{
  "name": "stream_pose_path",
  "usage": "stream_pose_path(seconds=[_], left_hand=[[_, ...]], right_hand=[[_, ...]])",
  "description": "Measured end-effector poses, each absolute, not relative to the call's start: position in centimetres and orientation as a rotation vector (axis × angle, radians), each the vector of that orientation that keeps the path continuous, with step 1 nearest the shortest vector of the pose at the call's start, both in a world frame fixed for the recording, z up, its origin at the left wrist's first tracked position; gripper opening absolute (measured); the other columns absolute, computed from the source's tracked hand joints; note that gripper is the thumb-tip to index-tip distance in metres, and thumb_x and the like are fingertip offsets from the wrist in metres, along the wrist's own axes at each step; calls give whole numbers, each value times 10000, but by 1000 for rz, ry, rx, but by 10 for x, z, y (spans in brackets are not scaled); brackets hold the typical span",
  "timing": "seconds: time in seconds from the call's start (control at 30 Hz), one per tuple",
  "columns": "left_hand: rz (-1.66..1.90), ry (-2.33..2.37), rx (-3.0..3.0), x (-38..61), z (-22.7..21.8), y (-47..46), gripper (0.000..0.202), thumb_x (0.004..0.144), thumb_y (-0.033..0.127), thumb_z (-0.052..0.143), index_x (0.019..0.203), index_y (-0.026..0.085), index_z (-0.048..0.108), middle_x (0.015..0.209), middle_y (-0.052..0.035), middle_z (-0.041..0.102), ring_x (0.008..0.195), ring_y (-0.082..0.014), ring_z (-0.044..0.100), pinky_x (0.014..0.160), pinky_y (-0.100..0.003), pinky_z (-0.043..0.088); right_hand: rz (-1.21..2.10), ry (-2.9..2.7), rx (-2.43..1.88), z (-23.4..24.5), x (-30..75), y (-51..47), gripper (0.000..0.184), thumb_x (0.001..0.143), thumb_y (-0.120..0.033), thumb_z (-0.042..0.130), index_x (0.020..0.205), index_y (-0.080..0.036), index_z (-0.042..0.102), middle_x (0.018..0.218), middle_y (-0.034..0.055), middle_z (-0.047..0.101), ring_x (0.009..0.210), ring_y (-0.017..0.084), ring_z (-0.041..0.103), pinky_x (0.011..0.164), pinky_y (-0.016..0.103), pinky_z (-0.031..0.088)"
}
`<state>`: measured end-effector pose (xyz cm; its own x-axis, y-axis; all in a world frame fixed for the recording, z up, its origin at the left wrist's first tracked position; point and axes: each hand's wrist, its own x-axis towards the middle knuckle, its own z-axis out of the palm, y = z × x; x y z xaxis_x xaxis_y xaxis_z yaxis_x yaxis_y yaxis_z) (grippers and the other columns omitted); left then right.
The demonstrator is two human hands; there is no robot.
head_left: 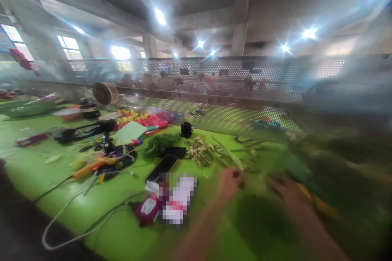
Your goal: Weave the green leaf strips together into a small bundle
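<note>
My left hand [230,183] is above the green table with its fingers curled together in a pinch. What they hold, if anything, I cannot make out. Just beyond it are a pile of pale cream strips or petals [200,151] and a long pale-green leaf-like strip [234,157]. To the right, my right hand [284,189] is blurred; its fingers look stretched out toward the left hand, with no held thing visible. Close beside that hand is a blurred mass of clear plastic and dark green material [333,171].
Phones [163,167], a purple item with a white face [148,208], cables and an orange glue gun [92,167] lie to the left. Behind stand a black cup [186,129], a green bundle [159,144], pink and yellow pieces [153,120] and a fan [105,93]. Perforated panels [199,106] border the table.
</note>
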<state>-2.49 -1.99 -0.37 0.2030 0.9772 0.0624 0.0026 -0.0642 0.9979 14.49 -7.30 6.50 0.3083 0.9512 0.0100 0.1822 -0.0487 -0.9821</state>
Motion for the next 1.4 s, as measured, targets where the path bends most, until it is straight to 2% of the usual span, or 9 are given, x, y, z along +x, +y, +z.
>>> stream_pose_path(seconds=[0.23,0.33,0.4,0.5,0.57,0.7,0.8,1.03,1.4], left_hand=[[1150,1509,1643,-47,16,-23,143,751,250,581,789,147,673,712,-41,625,645,-149,534,680,-264,408],[1188,1447,1676,-52,23,-28,468,692,206,644,1157,259,621,1155,-74,584,683,-125,544,783,-281,408],[1198,1367,1655,-47,25,-31,575,722,273,642,1283,297,523,1279,-89,507,720,-135,558,824,-301,413],[1108,1119,1501,-30,21,-36,482,823,401,528,1263,203,549,1139,-108,606,853,-194,580,831,-318,434],[1017,841,1445,-19,13,-37,455,798,432,571,1165,167,614,1101,-105,632,928,-209,585,847,-315,440],[1009,623,1312,-7,-2,-36,397,641,397,745,921,124,675,877,-74,669,795,-186,601,762,-296,465],[1070,625,1148,-8,-2,-35,430,574,386,787,888,120,661,788,-55,653,702,-159,589,699,-282,475],[1084,637,1188,-9,6,-37,343,646,372,730,858,111,663,804,-68,653,761,-176,598,727,-282,479],[1084,1019,1356,-8,-1,-37,207,680,240,662,860,139,652,800,-52,655,796,-200,578,707,-280,474]], right_hand=[[855,-1120,-1484,86,151,-81,84,571,-343,635,609,-272,660,752,22,728,831,276,643,692,334,485],[970,-1083,-1444,82,149,-81,115,551,-373,652,611,-275,655,709,12,721,753,264,647,657,334,491],[1045,-1029,-1432,75,145,-79,162,525,-399,670,621,-268,656,630,5,701,642,248,632,603,338,486],[1066,-1072,-1450,62,138,-74,215,477,-397,717,631,-252,675,600,3,693,596,234,616,569,321,465],[1058,-1129,-1468,55,135,-70,217,441,-388,745,582,-244,666,572,9,682,590,229,607,554,307,447],[1012,-1130,-1439,43,136,-63,218,461,-412,741,533,-240,629,506,-5,632,529,186,551,521,288,415],[1049,-1123,-1369,37,143,-59,238,463,-414,743,574,-227,647,547,-8,640,551,168,543,546,279,423],[1023,-1171,-1416,40,145,-56,167,462,-339,767,507,-232,647,522,-5,635,551,181,552,553,294,456],[908,-1258,-1461,53,135,-71,167,507,-377,697,562,-223,657,582,0,672,622,196,606,585,276,481]])
